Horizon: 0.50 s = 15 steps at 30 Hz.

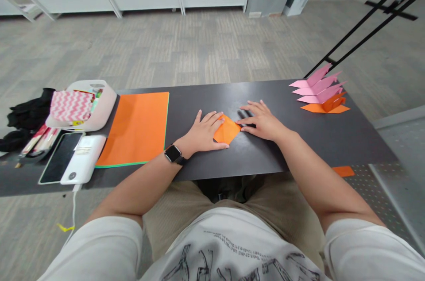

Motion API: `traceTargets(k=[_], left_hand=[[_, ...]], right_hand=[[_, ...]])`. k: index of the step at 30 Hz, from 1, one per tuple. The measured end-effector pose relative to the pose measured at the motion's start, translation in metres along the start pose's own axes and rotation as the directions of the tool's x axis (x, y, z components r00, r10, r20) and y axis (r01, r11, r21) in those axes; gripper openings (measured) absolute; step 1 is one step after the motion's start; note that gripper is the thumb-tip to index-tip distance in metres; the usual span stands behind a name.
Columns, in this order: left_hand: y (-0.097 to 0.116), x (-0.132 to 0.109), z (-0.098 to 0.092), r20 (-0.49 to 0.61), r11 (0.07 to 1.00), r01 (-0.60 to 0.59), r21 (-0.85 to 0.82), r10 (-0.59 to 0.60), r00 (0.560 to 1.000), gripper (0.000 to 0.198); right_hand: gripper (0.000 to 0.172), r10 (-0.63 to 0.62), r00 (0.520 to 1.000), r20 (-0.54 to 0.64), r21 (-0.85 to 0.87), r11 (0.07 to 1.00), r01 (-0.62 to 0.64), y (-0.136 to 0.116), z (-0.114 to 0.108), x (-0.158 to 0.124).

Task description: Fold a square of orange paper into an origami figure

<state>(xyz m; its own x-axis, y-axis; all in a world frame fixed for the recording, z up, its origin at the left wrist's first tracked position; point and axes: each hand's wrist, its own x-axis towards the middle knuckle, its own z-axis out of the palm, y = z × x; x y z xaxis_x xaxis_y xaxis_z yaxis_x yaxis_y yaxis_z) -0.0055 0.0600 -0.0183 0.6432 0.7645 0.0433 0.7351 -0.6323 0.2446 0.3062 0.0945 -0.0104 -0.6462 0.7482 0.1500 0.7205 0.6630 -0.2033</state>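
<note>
A small folded piece of orange paper [227, 130] lies on the dark table [265, 157] in front of me. My left hand [204, 132], with a black watch on its wrist, lies flat on the left part of the paper, fingers stretched out. To the right of the paper rests my right hand [262, 121], fingers spread, its fingertips touching the paper's right edge.
A stack of orange sheets [136, 128] lies to the left. Further left stand a white basket [84, 106] with a pink zigzag pouch, a phone [61, 157] and a white power bank [84, 159]. Folded pink and orange paper pieces [320, 93] sit at the far right.
</note>
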Motion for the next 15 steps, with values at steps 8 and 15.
traceTargets(k=[8,15], left_hand=[[-0.001,0.0,0.001,0.013,1.0,-0.007,0.03,0.007,1.0,0.101],[0.005,0.007,-0.011,0.023,0.998,-0.009,0.07,0.007,1.0,0.087]], right_hand=[[0.044,0.125,0.991,-0.036,-0.142,0.981,-0.129,-0.059,0.01,-0.028],[0.04,0.269,0.954,-0.13,-0.155,0.945,-0.288,-0.067,0.023,-0.034]])
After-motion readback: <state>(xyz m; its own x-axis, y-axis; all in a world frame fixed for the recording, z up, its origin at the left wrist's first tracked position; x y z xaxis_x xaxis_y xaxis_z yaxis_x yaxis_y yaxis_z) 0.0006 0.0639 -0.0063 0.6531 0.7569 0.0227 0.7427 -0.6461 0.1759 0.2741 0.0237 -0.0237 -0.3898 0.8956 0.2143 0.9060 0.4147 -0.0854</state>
